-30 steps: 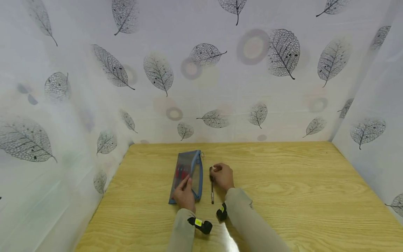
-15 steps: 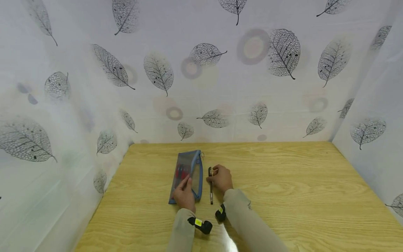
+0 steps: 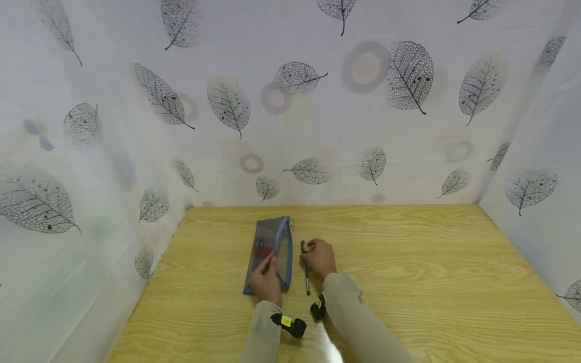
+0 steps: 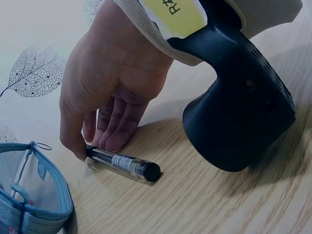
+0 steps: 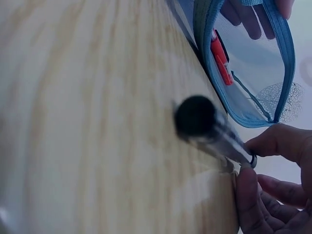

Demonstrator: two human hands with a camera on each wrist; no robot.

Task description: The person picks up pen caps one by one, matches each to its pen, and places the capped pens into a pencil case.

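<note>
In the head view, a blue-edged mesh pencil pouch (image 3: 274,225) lies on the table with its zip side gaping. My left hand (image 3: 266,286) pinches the pouch's upper mesh near the opening; its fingers (image 5: 251,22) show through the mesh in the right wrist view. A slim dark pen (image 3: 306,282) with a clear barrel is just right of the pouch. My right hand (image 3: 321,258) pinches it between thumb and fingers near the capped far end. In the left wrist view, the pen (image 4: 124,163) slants with its black end toward the camera. A red item (image 5: 220,56) shows inside the pouch.
The wood-grain table (image 3: 431,282) spreads out on both sides of the hands. Leaf-printed curtains (image 3: 336,126) enclose it at the back and sides. Black wrist cameras (image 3: 295,326) sit on both sleeves, close to the tabletop.
My right hand has moved slightly toward me, and its grip on the pen has shifted. The pen's near end has swung a little to the right. My left hand and the pouch stay still.
</note>
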